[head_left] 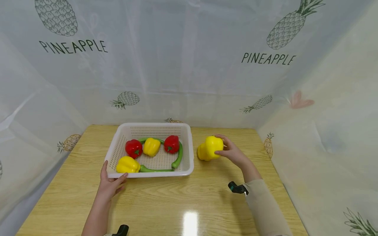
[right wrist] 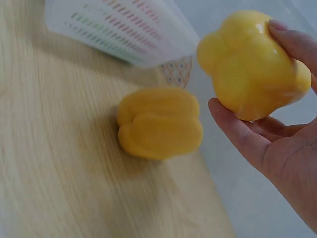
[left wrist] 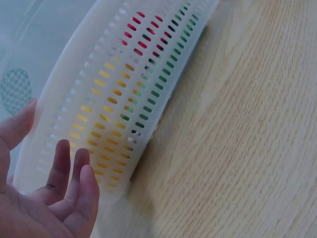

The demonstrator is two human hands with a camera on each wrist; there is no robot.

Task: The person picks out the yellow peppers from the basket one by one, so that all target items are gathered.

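The right hand [head_left: 232,153] is gripping a yellow bell pepper [head_left: 214,147], its thumb and fingers pressing on opposite sides, and is holding it raised above the desk [head_left: 159,203]; a second yellow bell pepper [right wrist: 159,123] is lying on its side on the desk, near the held one and to the right of the white basket [head_left: 159,174]; the left hand [head_left: 108,186] is resting at the basket's near left corner, thumb and one finger spreading apart along the rim, while its other fingers are bending loosely beside the slotted wall; inside the basket, a red pepper [head_left: 133,148] is sitting toward the left and another red pepper [head_left: 171,143] toward the right, with an upright yellow pepper [head_left: 152,147] standing between them; a larger yellow pepper [head_left: 127,164] is lying in the near left corner; a long green pepper [head_left: 156,169] is stretching along the near side, a curved green pepper [head_left: 179,155] is running down the right side, and more green is showing behind the middle peppers; a pineapple-printed sheet [head_left: 183,72] is hanging behind the desk
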